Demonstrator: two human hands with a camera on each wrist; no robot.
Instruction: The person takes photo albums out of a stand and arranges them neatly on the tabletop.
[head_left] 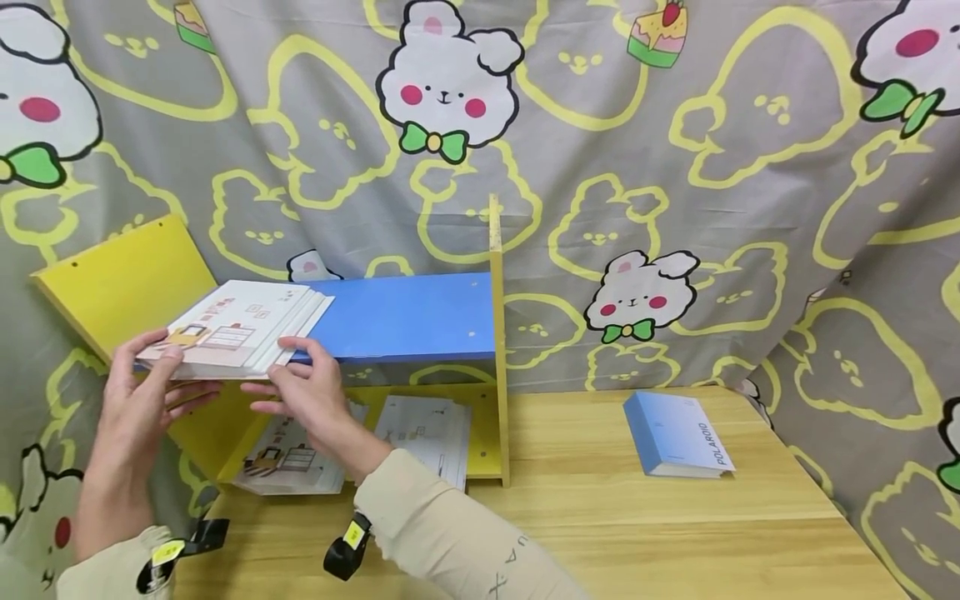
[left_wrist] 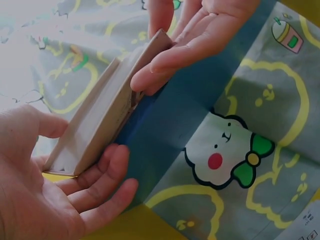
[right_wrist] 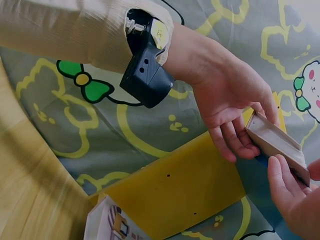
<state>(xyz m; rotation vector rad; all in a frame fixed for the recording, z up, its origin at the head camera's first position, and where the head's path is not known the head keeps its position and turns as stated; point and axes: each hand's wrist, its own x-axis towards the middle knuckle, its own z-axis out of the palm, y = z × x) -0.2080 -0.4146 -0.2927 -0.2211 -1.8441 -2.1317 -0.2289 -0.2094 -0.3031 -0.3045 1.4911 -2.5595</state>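
Note:
Both hands hold a white hardcover book (head_left: 232, 325) with building drawings on its cover, at the left end of the blue shelf board (head_left: 420, 317). My left hand (head_left: 131, 408) grips its left front corner, thumb on top and fingers beneath. At the right end, my right hand (head_left: 318, 396) pinches the book between thumb and fingers. The left wrist view shows the page edges (left_wrist: 97, 110) between two stiff covers. Whether the book's far part rests on the board cannot be told.
Below lie a similar white book (head_left: 288, 458) and a greyish-white one (head_left: 427, 429), on the yellow lower board (head_left: 483, 433). Yellow side panels (head_left: 135, 275) bound the shelf, the left one leaning outward. A blue-and-white POLAROID book (head_left: 678, 433) lies on the wooden table (head_left: 600, 533). Patterned curtain hangs behind.

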